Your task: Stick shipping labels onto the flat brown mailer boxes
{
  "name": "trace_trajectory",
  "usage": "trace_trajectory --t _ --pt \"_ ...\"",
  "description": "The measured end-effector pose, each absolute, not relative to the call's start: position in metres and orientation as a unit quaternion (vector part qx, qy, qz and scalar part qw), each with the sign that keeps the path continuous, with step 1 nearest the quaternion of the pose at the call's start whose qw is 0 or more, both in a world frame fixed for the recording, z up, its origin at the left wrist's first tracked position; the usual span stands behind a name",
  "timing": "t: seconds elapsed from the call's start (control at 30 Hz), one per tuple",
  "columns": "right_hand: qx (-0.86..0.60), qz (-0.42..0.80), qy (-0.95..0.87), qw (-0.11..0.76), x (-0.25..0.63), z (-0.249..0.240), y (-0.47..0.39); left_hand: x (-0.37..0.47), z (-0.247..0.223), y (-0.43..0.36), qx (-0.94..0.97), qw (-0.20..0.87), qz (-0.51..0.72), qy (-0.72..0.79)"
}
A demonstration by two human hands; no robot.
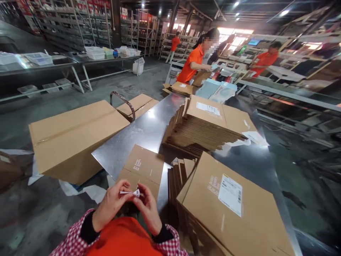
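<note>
Between my two hands is a small white label (136, 193) with dark print, curled at its right end. My left hand (113, 201) pinches its left side between thumb and fingers. On the other end, the thumb and fingertips of my right hand (148, 204) are closed too. Just beyond them lies a flat cardboard box (144, 164) with white lettering, near the edge of the metal table (141, 129). My hands partly cover its near side.
Stacked flat cartons (202, 129) and a carton with a shipping label (250, 220) stand on the table to the right. A large closed box (77, 131) sits to the left. Beyond the table, a co-worker in orange (190, 65) handles something. White bins (96, 53) line another table.
</note>
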State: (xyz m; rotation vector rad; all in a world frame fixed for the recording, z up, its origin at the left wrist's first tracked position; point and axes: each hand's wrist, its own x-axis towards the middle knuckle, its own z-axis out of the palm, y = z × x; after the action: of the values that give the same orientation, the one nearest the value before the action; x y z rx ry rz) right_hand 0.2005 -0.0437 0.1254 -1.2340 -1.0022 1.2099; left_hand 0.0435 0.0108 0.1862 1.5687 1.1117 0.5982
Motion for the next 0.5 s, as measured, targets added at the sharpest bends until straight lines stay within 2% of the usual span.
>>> trace_trajectory --t 0.17,0.3,0.5 --pt "-0.557 0.455 -0.48 0.503 0.21 0.127 -0.021 0.046 0.175 0.027 0.663 0.528 0.248 0.468" --pt "-0.59 0.432 -0.434 0.526 0.198 0.115 -0.011 0.053 0.161 0.041 0.649 0.532 0.248 0.483" --pt "-0.643 0.414 -0.411 0.496 0.195 0.076 0.016 0.043 0.102 0.07 0.746 0.376 0.128 0.535"
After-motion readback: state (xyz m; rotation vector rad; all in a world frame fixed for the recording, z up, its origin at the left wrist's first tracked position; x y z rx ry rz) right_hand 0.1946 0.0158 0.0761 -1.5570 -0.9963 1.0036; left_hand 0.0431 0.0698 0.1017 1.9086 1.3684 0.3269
